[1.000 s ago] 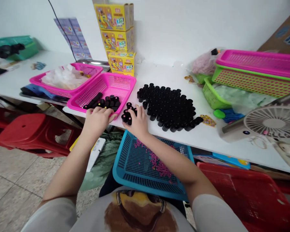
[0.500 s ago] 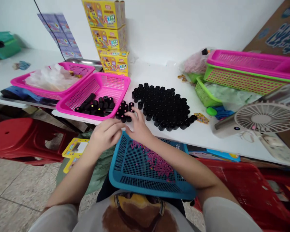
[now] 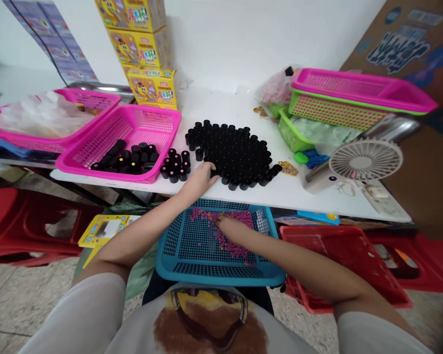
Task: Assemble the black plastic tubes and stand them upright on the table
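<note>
My left hand (image 3: 198, 180) reaches over the edge of the white table (image 3: 317, 192), its fingers closed round a black cylinder at the near edge of a large cluster of upright black cylinders (image 3: 236, 150). A smaller group of cylinders with pink tops (image 3: 175, 165) stands just left of that hand. My right hand (image 3: 232, 227) rests in the blue mesh basket (image 3: 182, 248) on my lap, fingertips pinched together among small pink pieces (image 3: 239, 251). What it pinches is too small to see.
A pink basket (image 3: 162, 118) at the left holds more black cylinders. Another pink basket with plastic bags (image 3: 40, 115) lies beyond. Yellow boxes (image 3: 147, 54) stack at the back. Stacked pink and green baskets (image 3: 354, 96) and a small fan (image 3: 365, 160) sit right. Red crate (image 3: 339, 246) and red stool (image 3: 22, 221) stand below.
My left hand moved from the pink basket's front rim across to the big cylinder cluster. My right hand dropped from the small cylinder group into the blue basket. The view shifted right.
</note>
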